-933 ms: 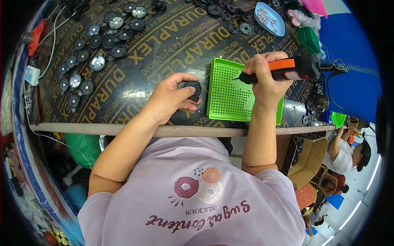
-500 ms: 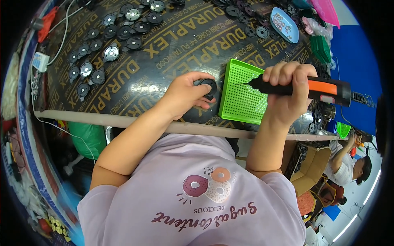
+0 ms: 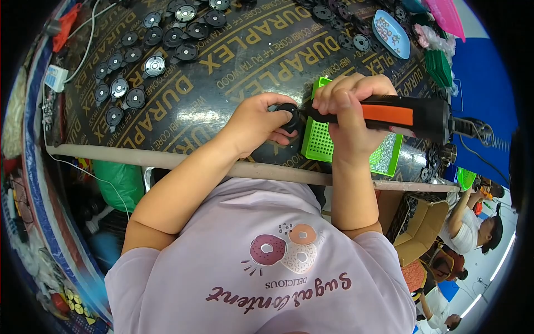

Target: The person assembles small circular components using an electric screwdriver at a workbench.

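Note:
My left hand (image 3: 258, 123) pinches a round black plastic part (image 3: 290, 118) between thumb and fingers, just above the table. My right hand (image 3: 351, 108) is wrapped round a black and orange electric screwdriver (image 3: 401, 116), which lies sideways with its tip pointing left at the black part. Whether the tip touches the part I cannot tell. Beneath the right hand and the tool is a bright green perforated tray (image 3: 320, 143), partly hidden, with many small shiny pieces at its right end.
Several black round parts with metal discs (image 3: 154, 65) lie at the far left of the dark table (image 3: 222, 83). A light blue dish (image 3: 391, 34) of small pieces stands far right, beside green stacked trays (image 3: 438, 68). A coiled cord (image 3: 483, 133) trails right from the screwdriver. Other people sit at right.
My right hand has brought the screwdriver leftward, from over the green tray to the black part. My left hand has shifted very slightly, still holding the part.

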Available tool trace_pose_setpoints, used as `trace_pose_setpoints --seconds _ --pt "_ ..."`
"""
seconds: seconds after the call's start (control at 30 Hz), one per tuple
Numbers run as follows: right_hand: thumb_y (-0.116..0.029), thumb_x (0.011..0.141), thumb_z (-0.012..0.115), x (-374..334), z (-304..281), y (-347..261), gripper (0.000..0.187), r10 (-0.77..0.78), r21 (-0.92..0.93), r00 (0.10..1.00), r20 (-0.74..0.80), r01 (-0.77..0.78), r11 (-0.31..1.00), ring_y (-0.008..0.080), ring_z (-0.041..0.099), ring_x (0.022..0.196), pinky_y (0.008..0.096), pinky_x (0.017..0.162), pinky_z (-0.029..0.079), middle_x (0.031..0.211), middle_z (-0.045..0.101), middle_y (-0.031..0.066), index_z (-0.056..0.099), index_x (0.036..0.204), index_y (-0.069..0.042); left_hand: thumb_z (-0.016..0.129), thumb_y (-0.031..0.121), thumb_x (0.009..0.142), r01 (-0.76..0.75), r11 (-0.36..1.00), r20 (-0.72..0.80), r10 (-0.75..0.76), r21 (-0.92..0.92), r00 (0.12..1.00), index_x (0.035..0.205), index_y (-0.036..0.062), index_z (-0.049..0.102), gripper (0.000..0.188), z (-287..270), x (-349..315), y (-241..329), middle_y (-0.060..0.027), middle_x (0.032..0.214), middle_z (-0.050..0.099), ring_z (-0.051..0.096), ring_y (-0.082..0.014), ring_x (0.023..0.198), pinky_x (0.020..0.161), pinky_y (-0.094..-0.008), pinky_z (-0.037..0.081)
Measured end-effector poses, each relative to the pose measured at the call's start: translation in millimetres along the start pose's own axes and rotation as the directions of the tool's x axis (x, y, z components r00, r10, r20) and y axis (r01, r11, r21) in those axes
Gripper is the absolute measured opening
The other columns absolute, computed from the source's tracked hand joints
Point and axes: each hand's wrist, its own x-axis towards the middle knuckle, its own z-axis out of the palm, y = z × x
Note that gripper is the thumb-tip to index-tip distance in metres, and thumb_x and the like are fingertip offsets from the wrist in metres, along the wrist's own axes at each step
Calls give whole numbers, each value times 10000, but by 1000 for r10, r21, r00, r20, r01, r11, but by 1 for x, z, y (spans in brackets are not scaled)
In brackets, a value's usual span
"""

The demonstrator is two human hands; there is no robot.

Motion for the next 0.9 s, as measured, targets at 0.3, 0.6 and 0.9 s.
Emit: trace_pose_setpoints --seconds 0.3,0.6,0.9 --pt "61 816 592 -1 1 -4 204 20 -121 980 196 4 993 175 510 556 350 579 501 670 521 91 423 850 -48 581 29 870 -34 999 -14 34 -21 999 1149 -19 565 283 1 1 -3 -125 943 634 674 -179 734 578 -256 573" --pt "-178 800 753 10 -12 -26 317 -75 92 965 250 53 994 198 525 602 352 589 494 697 540 82 465 872 -67 567 17 862 -25 1000 -37 26 13 999 1156 18 554 294 3 -3 -3 -103 953 638 671 -170 778 651 -262 567" --pt "64 753 709 19 -51 -20 185 -68 -311 945 -320 -37 950 122 561 515 247 552 476 619 575 52 540 760 -13 603 -7 845 -147 989 25 146 31 989 1069 21 561 230 -3 -8 -3 -66 978 611 637 -140 821 653 -254 549"
